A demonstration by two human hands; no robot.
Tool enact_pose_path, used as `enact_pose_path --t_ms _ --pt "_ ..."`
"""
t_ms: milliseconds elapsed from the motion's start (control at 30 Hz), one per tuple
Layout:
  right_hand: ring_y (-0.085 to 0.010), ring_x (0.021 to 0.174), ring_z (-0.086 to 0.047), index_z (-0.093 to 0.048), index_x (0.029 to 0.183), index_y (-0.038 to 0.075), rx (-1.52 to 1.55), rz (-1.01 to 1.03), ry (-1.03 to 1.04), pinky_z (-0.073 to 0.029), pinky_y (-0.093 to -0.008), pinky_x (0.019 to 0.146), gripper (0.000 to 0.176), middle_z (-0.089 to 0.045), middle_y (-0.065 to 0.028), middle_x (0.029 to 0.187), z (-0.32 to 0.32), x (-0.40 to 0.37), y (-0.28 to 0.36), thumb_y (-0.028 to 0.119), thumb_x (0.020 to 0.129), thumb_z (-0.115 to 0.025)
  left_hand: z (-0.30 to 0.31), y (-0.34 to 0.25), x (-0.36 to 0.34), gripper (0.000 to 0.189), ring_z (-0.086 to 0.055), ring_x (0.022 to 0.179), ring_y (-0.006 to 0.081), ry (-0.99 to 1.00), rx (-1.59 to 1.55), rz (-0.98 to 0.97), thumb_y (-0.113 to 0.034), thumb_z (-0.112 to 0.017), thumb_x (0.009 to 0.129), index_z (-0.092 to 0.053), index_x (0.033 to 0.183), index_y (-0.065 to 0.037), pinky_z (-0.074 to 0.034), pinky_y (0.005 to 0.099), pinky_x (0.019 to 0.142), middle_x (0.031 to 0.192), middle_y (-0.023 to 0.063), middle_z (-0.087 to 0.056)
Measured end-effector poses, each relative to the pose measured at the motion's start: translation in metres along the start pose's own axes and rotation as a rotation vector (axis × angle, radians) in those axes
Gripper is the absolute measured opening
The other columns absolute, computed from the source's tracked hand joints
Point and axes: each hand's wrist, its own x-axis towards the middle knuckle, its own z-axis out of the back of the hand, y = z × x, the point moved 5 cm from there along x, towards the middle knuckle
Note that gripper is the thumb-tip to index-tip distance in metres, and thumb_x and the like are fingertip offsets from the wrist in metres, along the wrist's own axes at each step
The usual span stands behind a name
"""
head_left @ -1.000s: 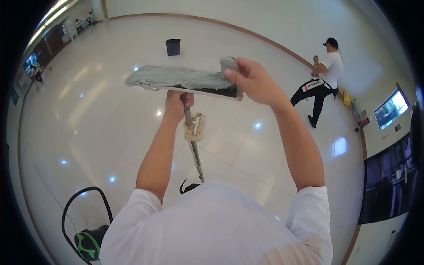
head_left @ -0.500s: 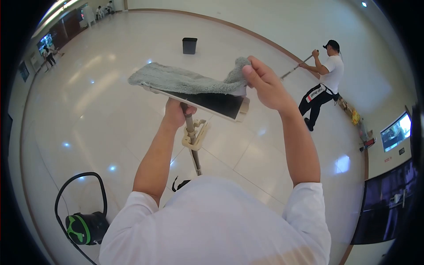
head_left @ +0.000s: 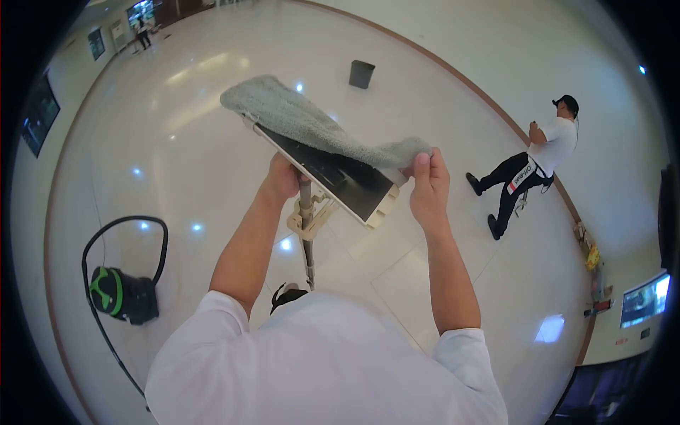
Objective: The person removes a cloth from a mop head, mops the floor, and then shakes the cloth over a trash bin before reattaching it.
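Observation:
A flat mop head (head_left: 333, 177) is raised in front of me, tilted down to the right, its dark face partly bare. The grey cloth pad (head_left: 297, 117) lies over its far left part and hangs off along the far edge. My right hand (head_left: 431, 184) pinches the right end of this pad, lifted off the mop head. My left hand (head_left: 285, 176) is closed round the mop pole (head_left: 306, 212) just under the head; some of its fingers are hidden. A beige bracket (head_left: 312, 216) sits on the pole below that hand.
A black and green vacuum cleaner (head_left: 124, 294) with a hose stands on the floor at left. Ahead is a dark bin (head_left: 361, 74). A person (head_left: 556, 145) stands at right near the wall, and another person (head_left: 143, 33) is far off.
My right hand has moved down and nearer with the pad end, baring more of the dark face. The mop head tilts more steeply. The view has turned, and the person at right has changed stance.

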Motion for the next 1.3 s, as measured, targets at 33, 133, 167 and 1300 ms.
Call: enact_pose_path --t_ms 33,133,167,1300 --pt "-0.007 0.07 -0.047 -0.05 0.089 0.006 0.016 -0.011 0.014 -0.044 -0.0246 0.065 0.036 -0.052 0.0015 0.079 0.02 -0.012 -0.006 0.037 0.106 -0.048 -0.039 0.003 -0.014 0.046 -0.069 0.105 0.0255 0.136 -0.114 0.009 -0.033 -0.056 0.094 -0.059 0.127 -0.002 -0.058 0.036 0.09 0.117 0.0128 -0.068" --pt "-0.0068 0.072 -0.05 -0.053 0.088 0.005 0.011 -0.107 0.124 -0.045 -0.0242 0.068 0.038 -0.056 0.0007 0.081 0.063 -0.054 -0.012 0.038 0.106 -0.049 -0.086 0.024 -0.065 0.024 -0.052 0.055 0.0101 -0.149 0.203 -0.121 -0.029 -0.055 0.095 -0.063 0.096 -0.006 -0.038 0.0229 0.049 0.072 0.0038 -0.062" --pt "-0.0067 0.073 -0.051 -0.054 0.087 0.005 -0.027 -0.131 0.111 -0.045 -0.0239 0.068 0.038 -0.058 0.0004 0.081 0.072 -0.069 -0.01 0.038 0.106 -0.05 -0.094 0.025 -0.072 0.024 -0.053 0.054 0.0102 -0.115 0.272 -0.16 -0.028 -0.055 0.096 -0.063 0.096 -0.006 -0.039 0.023 0.049 0.072 0.0043 -0.062" --pt "-0.0247 0.077 -0.061 -0.069 0.1 0.001 -0.244 0.134 0.487 -0.05 -0.0355 0.071 0.02 -0.066 -0.0111 0.09 0.221 -0.177 0.173 0.018 0.09 -0.071 -0.345 0.202 -0.227 0.014 -0.051 0.055 0.0079 -0.365 0.58 -0.342 -0.014 -0.058 0.095 -0.066 0.096 -0.003 -0.04 0.0249 0.049 0.069 0.0011 -0.06"
